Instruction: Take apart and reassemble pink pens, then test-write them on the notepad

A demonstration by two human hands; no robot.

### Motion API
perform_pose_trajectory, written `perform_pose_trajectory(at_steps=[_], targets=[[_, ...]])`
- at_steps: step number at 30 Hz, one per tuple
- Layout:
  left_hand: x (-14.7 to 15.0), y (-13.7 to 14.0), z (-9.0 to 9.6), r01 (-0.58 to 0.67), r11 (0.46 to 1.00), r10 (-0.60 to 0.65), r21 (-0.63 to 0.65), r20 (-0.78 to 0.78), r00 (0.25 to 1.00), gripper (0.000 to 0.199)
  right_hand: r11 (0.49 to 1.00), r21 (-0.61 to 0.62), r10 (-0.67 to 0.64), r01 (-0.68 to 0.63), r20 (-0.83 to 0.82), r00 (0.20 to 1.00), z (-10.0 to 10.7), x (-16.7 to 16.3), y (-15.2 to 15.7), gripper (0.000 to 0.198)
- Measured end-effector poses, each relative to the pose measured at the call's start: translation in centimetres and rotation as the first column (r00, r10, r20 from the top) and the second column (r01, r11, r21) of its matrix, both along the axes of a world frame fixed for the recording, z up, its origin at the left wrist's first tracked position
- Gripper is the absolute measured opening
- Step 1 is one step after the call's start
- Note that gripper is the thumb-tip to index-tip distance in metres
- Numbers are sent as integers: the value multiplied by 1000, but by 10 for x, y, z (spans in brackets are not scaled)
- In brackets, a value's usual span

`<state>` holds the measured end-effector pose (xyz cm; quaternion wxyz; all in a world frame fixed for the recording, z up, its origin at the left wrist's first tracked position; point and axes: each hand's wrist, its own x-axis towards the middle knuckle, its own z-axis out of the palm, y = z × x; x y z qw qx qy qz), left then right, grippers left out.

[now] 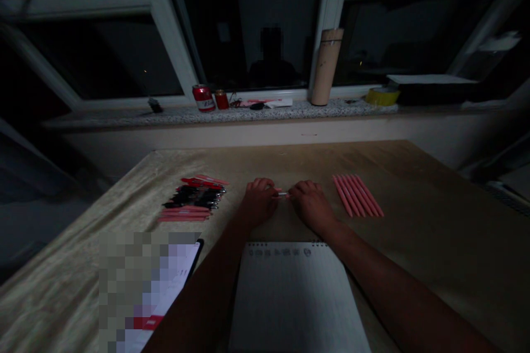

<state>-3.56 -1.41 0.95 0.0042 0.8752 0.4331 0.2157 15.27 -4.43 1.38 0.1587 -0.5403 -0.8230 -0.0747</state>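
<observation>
Between my two hands, just beyond the top edge of a spiral notebook (pixel 296 298), lies a pink pen (pixel 282 194). My left hand (pixel 260 201) has its fingers closed on one end of it, and the fingers of my right hand (pixel 310 203) close on the other end. Only a short middle stretch of the pen shows; the rest is covered by my fingers. To the right of my right hand, several pink pens (pixel 358 196) lie side by side in a slanted row. Left of my left hand is a pile of pink, red and black pens (pixel 194 197).
A lit tablet or phone (pixel 178 270), partly blurred out, lies left of the notebook on the cloth-covered table (pixel 281 160). Along the windowsill stand a red can (pixel 203 98), a smaller red can (pixel 221 100), a tall tan cylinder (pixel 327 69) and a yellow tape roll (pixel 381 97).
</observation>
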Motion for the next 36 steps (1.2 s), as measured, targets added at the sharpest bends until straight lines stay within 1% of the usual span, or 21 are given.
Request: perform_pose_trajectory(at_steps=[9,18,24,27,30,32,36], targets=[[0,0,-1,1,1000,-1,8,6,1000,24,994,-30,-103,103,16,995,4,1,-2,22],[-1,1,-2,-5,1000,5,5,29,1000,23,979,-14,-202,201,-47,978,5,2,-3,23],[-2,2,0,-42,999,42,6,79,996,22,980,-27,-197,195,-166,966,-1,5,1,29],[-4,4,-1,-95,995,95,-4,116,989,23,980,-53,-196,189,-163,967,-4,7,3,31],[-6,8,-4,-138,990,138,-8,165,977,21,981,-69,-193,184,-164,968,-7,8,6,29],[-7,10,-7,-157,988,156,-11,193,969,19,982,-65,-185,176,-176,967,-9,9,8,26],[-9,11,-9,-176,984,175,-18,232,957,18,987,-39,-158,153,-201,967,-12,9,10,32]])
